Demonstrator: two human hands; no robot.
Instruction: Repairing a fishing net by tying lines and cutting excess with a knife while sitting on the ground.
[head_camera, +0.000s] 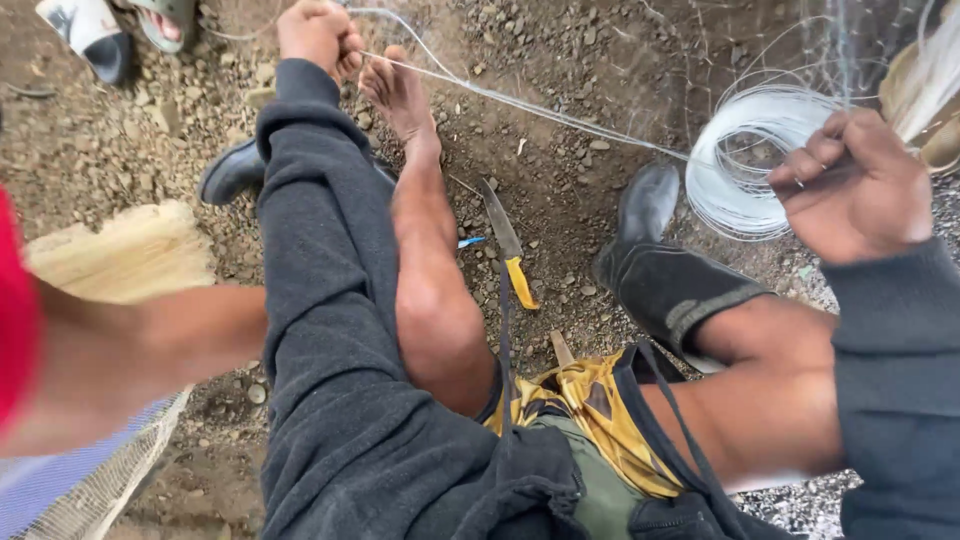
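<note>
My left hand (318, 35) is stretched out at the top left, fingers closed on a thin white line (520, 103) near my bare foot (400, 95). The line runs taut to the right, to a coil of white line (745, 150). My right hand (855, 185) is closed on that coil at the upper right, with fine netting (800, 40) hanging above it. Both arms wear dark grey sleeves.
A knife with a yellow handle (508, 255) lies on the stony dirt between my legs. A black rubber boot (655, 270) covers my right foot; another black shoe (230, 170) lies left. A wooden block (125, 250) and another person's arm (150, 350) are at left.
</note>
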